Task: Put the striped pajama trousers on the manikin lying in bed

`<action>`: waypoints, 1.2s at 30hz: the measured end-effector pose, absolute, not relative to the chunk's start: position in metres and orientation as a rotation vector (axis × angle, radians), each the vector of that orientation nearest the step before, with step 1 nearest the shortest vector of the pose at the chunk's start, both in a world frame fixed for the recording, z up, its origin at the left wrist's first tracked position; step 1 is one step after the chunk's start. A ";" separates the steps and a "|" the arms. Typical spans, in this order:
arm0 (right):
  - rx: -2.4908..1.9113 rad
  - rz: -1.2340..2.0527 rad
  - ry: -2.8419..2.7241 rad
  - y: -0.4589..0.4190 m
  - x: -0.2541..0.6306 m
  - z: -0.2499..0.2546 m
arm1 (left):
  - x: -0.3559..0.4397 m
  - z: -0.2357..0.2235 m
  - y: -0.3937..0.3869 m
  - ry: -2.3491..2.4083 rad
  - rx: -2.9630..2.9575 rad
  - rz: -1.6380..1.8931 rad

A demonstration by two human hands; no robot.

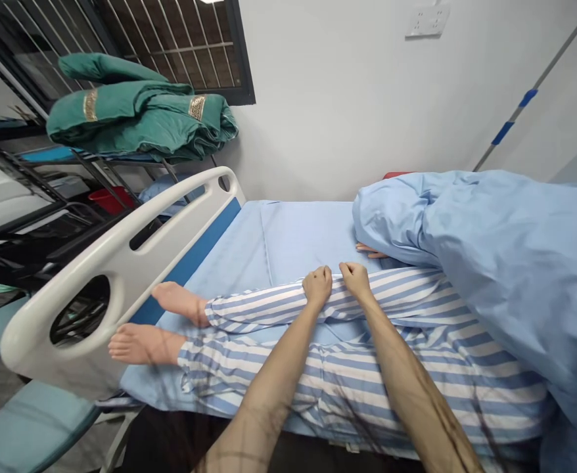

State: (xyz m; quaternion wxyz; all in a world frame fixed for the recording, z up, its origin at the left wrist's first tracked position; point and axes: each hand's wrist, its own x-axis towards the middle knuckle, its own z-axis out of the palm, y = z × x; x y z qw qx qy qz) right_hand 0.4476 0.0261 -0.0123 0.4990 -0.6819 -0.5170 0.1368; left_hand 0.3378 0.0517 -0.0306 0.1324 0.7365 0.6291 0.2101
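Note:
A figure in blue-and-white striped pyjama trousers (367,381) lies on a bed with a light blue sheet (288,236). Its bare feet (145,345) point toward the white footboard (121,263) on the left. My left hand (317,286) and my right hand (355,279) are both closed, side by side, gripping the striped fabric of the far leg near the knee. A light blue blanket (505,263) covers the upper body on the right. A hand of the figure (370,251) peeks out from under the blanket's edge.
Folded green quilts (140,115) lie on a metal rack at the back left, in front of a barred window. A red tub (108,197) sits lower on the rack. A teal chair seat (32,427) stands at the bottom left. A white wall with a socket (427,20) runs behind the bed.

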 end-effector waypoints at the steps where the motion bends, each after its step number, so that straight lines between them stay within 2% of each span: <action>1: -1.659 0.328 -1.281 0.026 0.448 -0.018 | 0.338 -0.031 0.052 1.825 2.136 0.614; 7: -1.634 0.347 -1.278 0.026 0.450 -0.023 | 0.337 -0.024 0.057 1.736 2.015 0.675; 13: -1.494 0.425 -1.147 0.027 0.452 -0.020 | 0.358 0.029 0.066 1.396 1.880 1.049; 16: -1.405 0.494 -1.059 0.028 0.455 -0.019 | 0.375 0.041 0.066 1.231 1.832 1.168; 18: -1.361 0.530 -1.005 0.029 0.457 -0.018 | 0.382 0.033 0.063 1.236 1.848 1.145; 25: -1.344 0.557 -0.983 0.031 0.459 -0.021 | 0.379 -0.023 0.051 1.527 2.079 0.734; 31: -1.420 0.534 -0.984 0.027 0.453 -0.016 | 0.378 -0.018 0.049 1.567 2.187 0.641; 36: -1.483 0.445 -1.083 0.028 0.470 0.019 | 0.378 -0.016 0.047 1.605 2.144 0.654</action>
